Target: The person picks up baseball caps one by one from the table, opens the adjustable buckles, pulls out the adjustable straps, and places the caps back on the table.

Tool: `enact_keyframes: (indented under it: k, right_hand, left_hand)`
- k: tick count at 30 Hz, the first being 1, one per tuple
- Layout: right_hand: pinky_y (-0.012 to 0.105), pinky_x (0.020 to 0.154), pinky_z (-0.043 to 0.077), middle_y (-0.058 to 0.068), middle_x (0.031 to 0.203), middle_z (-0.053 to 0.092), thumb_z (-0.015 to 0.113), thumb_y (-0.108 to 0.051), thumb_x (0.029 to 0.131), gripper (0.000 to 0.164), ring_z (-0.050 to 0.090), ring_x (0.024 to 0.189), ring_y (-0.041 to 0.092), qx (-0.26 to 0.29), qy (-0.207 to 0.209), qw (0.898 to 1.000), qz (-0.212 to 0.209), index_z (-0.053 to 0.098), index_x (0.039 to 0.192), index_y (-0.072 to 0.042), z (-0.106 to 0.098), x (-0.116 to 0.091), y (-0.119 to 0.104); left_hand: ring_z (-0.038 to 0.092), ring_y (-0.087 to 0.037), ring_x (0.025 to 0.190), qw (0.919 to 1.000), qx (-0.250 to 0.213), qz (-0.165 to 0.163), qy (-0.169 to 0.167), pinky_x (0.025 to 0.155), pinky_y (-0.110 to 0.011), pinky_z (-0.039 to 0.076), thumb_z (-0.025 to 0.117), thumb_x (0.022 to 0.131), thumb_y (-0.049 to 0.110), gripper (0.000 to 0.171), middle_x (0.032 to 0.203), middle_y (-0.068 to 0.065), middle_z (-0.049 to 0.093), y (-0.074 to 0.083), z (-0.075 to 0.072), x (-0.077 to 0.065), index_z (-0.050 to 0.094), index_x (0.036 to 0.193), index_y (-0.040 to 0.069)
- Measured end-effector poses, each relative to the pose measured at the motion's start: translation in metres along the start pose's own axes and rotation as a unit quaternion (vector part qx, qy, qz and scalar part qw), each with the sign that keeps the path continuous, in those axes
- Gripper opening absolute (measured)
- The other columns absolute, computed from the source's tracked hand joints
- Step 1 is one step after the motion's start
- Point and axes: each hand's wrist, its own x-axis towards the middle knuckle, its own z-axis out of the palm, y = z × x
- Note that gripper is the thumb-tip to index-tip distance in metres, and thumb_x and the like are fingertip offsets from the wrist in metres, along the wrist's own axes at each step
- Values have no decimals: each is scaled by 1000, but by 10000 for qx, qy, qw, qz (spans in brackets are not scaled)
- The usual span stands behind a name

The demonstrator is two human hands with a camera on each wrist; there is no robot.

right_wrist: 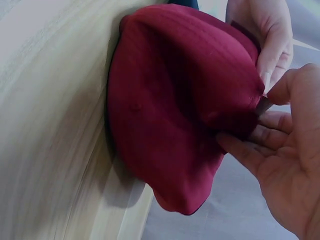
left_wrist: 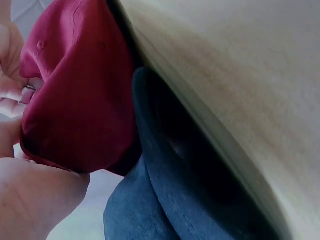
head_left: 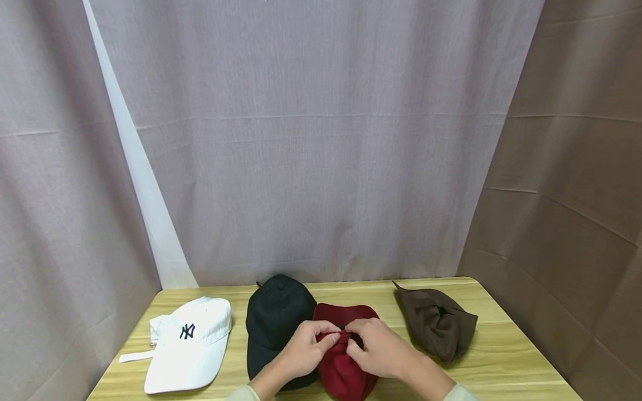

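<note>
A dark red baseball cap (head_left: 343,372) lies at the front middle of the table, its crown toward me and its brim farther back. My left hand (head_left: 307,348) pinches the cap's edge between thumb and fingers. Close beside it, my right hand (head_left: 378,348) grips the same edge from the other side. In the right wrist view, the red cap (right_wrist: 150,115) has a dented, folded crown, and the right hand (right_wrist: 285,155) pinches its edge where a small strap end shows. Just left of the red cap sits a black cap (head_left: 280,309), partly behind the left forearm.
To the left lies a white cap (head_left: 188,345) with a dark letter logo, its strap sticking out sideways. A crumpled dark brown cloth hat (head_left: 438,323) lies at the right. All rest on a wood-grain table (head_left: 506,356), with grey curtains (head_left: 326,167) behind and at both sides.
</note>
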Motion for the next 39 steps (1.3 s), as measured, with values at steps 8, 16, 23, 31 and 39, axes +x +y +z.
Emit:
enact_keyframes:
  k: [8,16,23,31,39]
  right_hand:
    - [33,90,61,2,116,80,65,-14,99,20,74,108,14,339,-90,9993,117,77,114,-8,-7,0,4]
    - [26,84,57,-3,110,79,69,-19,100,15,69,99,4,850,-119,9962,173,77,110,-14,-12,-3,9]
    - [24,81,54,-2,110,79,63,-11,102,18,66,95,1,1002,-245,9941,324,78,111,-14,-15,-1,8]
    - [21,75,51,-6,104,78,65,-6,102,17,60,85,-4,1005,-254,9942,281,78,105,-17,-13,0,7]
    - [21,74,49,-9,99,74,67,-4,101,17,57,82,-4,909,-261,9948,385,74,100,-20,-13,0,7]
  left_hand:
    - [62,2,90,9996,-33,-25,-290,82,-18,52,61,109,20,21,104,-8,79,0,-13,-1,81,107,12]
    - [57,2,77,9942,-419,-205,-964,74,-16,48,51,101,0,29,91,-15,73,-1,-29,2,79,108,1]
    - [61,4,79,9952,-46,-142,-964,73,-16,50,70,101,16,14,94,-10,78,4,-25,6,81,109,10]
    - [61,1,84,9962,210,-172,-833,77,-17,49,68,98,7,19,95,-6,80,14,-15,11,84,107,13]
    - [64,2,83,9959,164,-294,-844,76,-17,53,74,97,14,14,96,-2,81,11,-11,12,83,108,13]
